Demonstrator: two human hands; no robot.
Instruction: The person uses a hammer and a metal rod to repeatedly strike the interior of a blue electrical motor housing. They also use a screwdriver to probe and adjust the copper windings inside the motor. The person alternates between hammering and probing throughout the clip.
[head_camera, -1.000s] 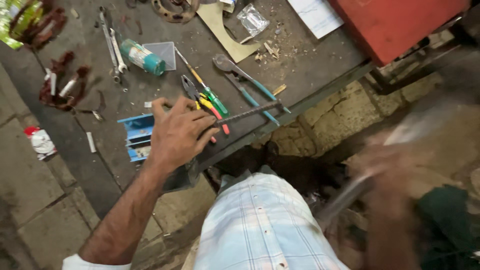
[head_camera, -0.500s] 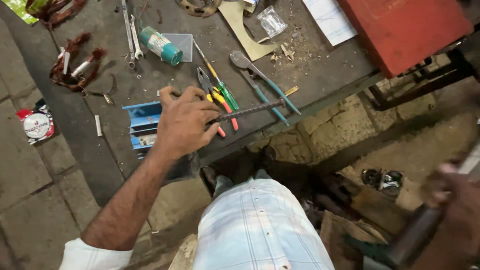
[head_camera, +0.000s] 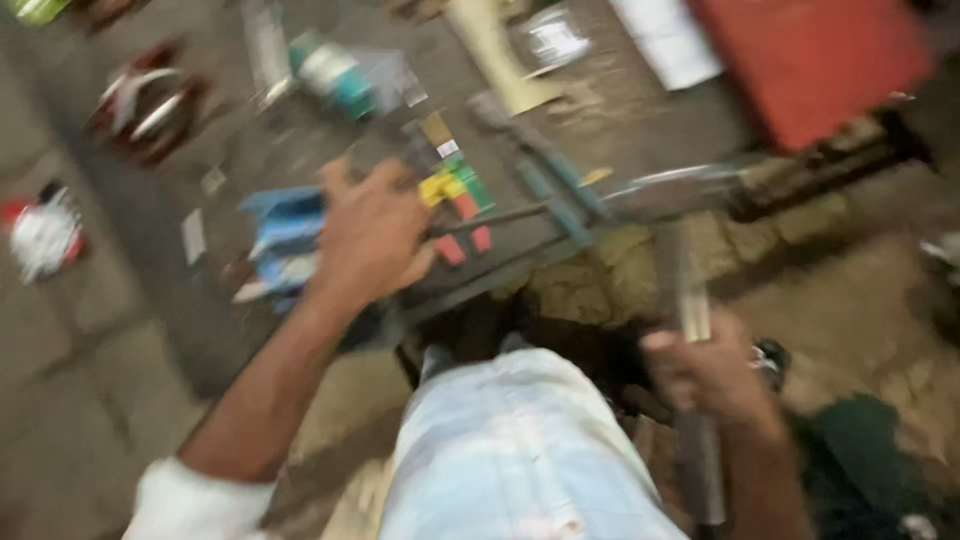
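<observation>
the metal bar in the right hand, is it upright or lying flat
Roughly upright. The metal bar runs up and down through the closed right hand, its top rising toward the bench edge. Blur hides its exact tilt.

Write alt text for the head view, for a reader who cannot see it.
Blurred view looking down: the person's left hand presses a thin metal rod at the edge of a cluttered workbench, while the right hand grips a long metal bar. Pliers with coloured handles, a blue box and a red box lie on the bench.
</observation>
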